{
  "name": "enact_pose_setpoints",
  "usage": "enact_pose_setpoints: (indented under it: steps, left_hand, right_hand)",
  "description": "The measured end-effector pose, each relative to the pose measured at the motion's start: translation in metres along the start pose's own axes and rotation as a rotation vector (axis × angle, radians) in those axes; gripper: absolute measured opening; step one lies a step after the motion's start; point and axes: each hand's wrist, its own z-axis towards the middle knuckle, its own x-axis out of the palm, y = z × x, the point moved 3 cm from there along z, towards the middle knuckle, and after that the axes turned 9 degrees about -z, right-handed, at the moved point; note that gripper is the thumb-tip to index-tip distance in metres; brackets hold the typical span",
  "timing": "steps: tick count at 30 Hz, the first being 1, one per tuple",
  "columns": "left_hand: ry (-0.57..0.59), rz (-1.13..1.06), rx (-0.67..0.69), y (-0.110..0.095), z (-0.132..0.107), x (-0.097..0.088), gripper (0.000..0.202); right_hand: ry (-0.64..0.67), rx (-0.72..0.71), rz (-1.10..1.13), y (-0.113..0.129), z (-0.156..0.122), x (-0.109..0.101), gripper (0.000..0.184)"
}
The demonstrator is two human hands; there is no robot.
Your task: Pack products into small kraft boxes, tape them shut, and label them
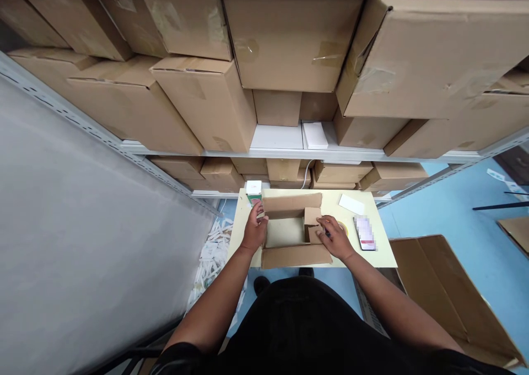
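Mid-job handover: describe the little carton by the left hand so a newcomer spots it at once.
Find the pale yellow table by the shelves, then the open cardboard box on it. Just beyond the left hand, at the table's far left corner, stands the small carton: the only white-and-green one among brown cardboard.

You're getting no readable text: open carton (295, 255) is showing bare, small box (253, 190) print is rendering too tiny, phone (365, 232) screen is showing blurred.

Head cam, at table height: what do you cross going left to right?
white paper scraps on the floor → left hand → open cardboard box → right hand → flat dark-edged item → flattened cardboard on the floor
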Motion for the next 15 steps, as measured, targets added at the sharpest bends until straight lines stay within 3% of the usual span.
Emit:
enact_pose_setpoints:
  steps: [4,8,10,15]
  left_hand:
    - [0.016,0.063,0.058,-0.004,0.006,0.004,0.061]
    - [0.058,0.152,0.143,-0.009,0.01,0.001,0.035]
    - [0.139,0.145,0.155,-0.011,0.009,-0.004,0.029]
    - [0.39,0.229,0.156,-0.011,-0.006,-0.017,0.039]
  right_hand:
    - [-0.009,0.005,-0.002,-0.001,-0.008,0.008,0.036]
    - [0.01,0.021,0.018,-0.003,-0.01,0.016,0.031]
    - [0.001,0.065,0.065,-0.006,-0.008,0.017,0.031]
    - [-0.067,0.149,0.215,-0.009,0.002,0.019,0.031]
